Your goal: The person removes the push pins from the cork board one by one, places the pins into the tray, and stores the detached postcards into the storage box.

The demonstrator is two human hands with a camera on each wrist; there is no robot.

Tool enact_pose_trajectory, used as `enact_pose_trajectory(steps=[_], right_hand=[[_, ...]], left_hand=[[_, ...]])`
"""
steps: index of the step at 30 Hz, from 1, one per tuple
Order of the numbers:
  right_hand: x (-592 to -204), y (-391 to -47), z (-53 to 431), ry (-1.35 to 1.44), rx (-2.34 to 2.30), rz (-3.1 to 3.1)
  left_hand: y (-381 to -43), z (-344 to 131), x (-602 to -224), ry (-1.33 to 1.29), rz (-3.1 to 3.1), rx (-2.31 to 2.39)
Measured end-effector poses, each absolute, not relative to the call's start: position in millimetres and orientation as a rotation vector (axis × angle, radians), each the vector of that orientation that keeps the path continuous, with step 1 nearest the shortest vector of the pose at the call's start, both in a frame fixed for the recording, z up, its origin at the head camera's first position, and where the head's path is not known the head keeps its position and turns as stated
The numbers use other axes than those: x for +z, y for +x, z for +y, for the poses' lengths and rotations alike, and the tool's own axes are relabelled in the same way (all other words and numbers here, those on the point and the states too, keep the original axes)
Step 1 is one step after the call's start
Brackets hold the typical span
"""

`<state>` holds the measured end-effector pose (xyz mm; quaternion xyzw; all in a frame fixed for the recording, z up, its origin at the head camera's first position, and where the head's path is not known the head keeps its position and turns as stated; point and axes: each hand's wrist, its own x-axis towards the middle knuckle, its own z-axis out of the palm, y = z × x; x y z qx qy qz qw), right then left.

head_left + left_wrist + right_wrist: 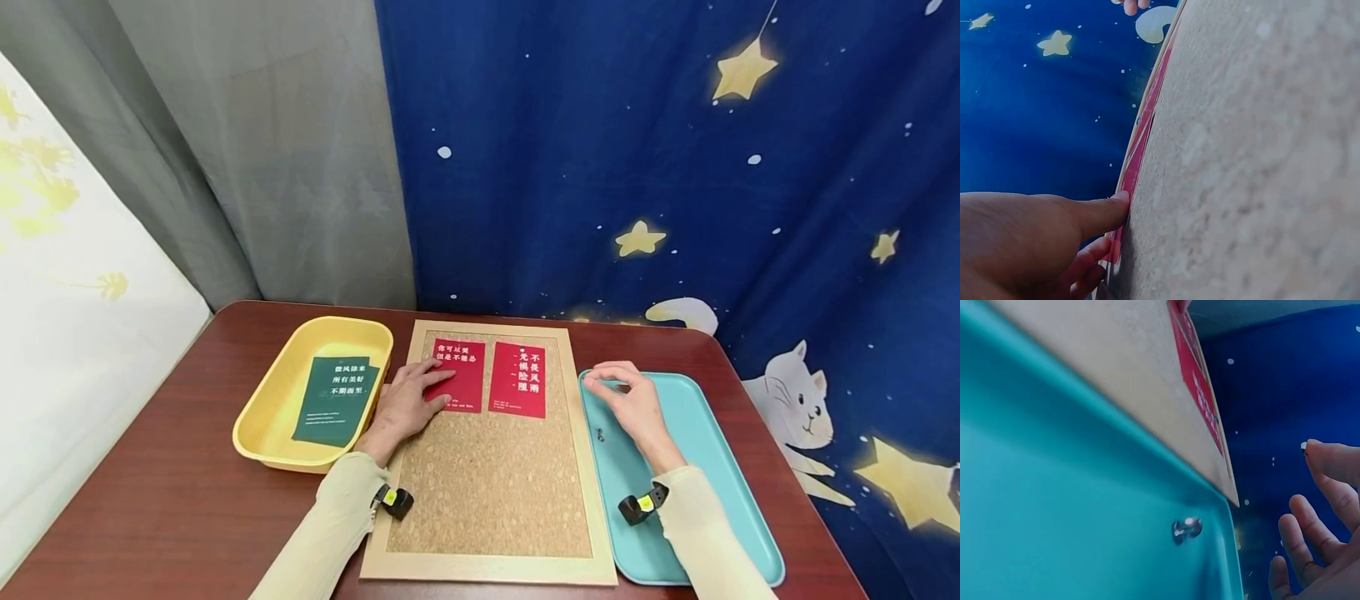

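Two red cards with white lettering lie side by side on the upper part of a framed corkboard (495, 500). My left hand (405, 404) rests on the left card (467, 385), pressing its left side with extended fingers. At the top of the right card (517, 382) is a small pin (522, 350). Over the left edge of a turquoise tray (697, 433), my right hand (633, 408) pinches a small silvery pin (1304, 447) between thumb and forefinger; most of it is hidden. Another clear push pin (1186, 529) lies in the tray.
Left of the board stands a yellow basket (262, 425) holding dark green cards (337, 400) with white lettering. Everything sits on a reddish-brown table (165, 492). Behind its far edge hang a grey curtain (300, 167) and a blue starry curtain (540, 167).
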<state>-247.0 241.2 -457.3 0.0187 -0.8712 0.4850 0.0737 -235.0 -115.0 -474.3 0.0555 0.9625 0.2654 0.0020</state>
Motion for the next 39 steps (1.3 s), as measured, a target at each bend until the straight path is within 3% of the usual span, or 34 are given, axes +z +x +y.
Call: enact_pose_trajectory(steps=[39], right_hand=[[-485.5,-226.4,278.1,-0.197,1.315,-2.716]], left_hand=[[-234.3,-114.1,-474.3,0.158,2.998,0.841]])
